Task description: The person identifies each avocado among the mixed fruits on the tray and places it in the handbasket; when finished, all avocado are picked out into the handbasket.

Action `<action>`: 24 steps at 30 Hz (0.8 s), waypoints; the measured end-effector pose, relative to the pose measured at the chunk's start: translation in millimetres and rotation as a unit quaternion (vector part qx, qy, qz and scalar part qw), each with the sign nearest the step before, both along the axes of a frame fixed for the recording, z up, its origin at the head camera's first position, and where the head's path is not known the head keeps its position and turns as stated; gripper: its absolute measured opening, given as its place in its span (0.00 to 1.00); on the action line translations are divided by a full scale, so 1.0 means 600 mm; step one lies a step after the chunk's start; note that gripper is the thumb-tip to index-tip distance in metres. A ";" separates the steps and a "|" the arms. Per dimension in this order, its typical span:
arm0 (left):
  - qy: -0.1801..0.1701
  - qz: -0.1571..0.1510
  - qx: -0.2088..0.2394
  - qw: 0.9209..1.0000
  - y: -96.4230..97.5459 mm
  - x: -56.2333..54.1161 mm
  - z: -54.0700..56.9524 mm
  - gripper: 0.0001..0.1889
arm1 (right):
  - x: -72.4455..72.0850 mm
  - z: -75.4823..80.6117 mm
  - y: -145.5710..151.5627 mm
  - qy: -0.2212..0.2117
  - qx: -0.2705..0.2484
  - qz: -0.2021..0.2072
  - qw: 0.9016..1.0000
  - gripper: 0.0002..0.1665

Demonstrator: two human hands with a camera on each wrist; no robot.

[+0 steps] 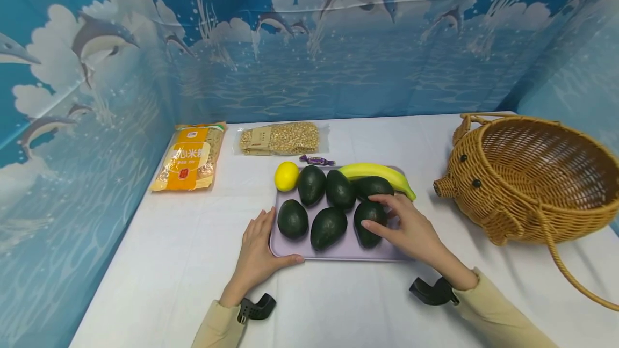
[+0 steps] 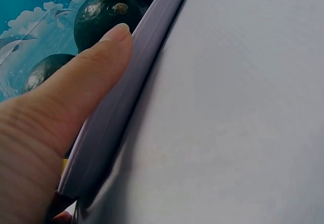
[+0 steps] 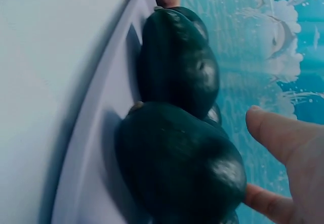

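A lilac tray (image 1: 290,250) holds several dark green avocados, with a yellow lemon (image 1: 287,176) at its back left corner and a banana (image 1: 377,172) along the back right. My left hand (image 1: 258,254) is at the front left corner, fingers along the left side and thumb along the front rim (image 2: 121,90). Over the front right avocado (image 1: 368,236) spreads my right hand (image 1: 411,230). In the right wrist view the thumb stands apart from that avocado (image 3: 177,163), and one finger meets or passes behind its side; contact cannot be told.
Behind the tray lie a purple-wrapped candy (image 1: 316,160) and a clear bag of pale kernels (image 1: 282,139). An orange grain bag (image 1: 190,157) is at the back left. A pig-shaped wicker basket (image 1: 508,192) stands on the right, its rope handle (image 1: 563,265) hanging forward.
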State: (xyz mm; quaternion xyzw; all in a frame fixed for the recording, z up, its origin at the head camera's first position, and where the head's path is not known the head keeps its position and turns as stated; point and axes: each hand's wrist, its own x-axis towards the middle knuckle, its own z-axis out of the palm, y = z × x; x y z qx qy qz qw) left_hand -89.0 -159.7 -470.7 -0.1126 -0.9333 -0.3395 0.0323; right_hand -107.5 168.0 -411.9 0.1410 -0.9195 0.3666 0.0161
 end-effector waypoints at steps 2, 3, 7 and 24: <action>-0.002 0.000 -0.001 1.000 0.000 0.000 0.000 0.64 | 0.001 -0.001 -0.005 -0.005 0.018 -0.013 1.000 0.35; -0.003 0.001 -0.002 1.000 0.000 0.001 0.000 0.64 | 0.001 -0.002 -0.007 -0.008 0.025 -0.018 0.999 0.37; -0.007 0.002 -0.004 1.000 0.000 0.001 -0.001 0.64 | 0.001 -0.007 -0.013 -0.021 0.041 -0.026 0.999 0.43; -0.003 0.000 -0.005 1.000 -0.001 0.000 -0.003 0.64 | 0.001 -0.024 -0.029 0.006 0.064 -0.026 0.998 0.43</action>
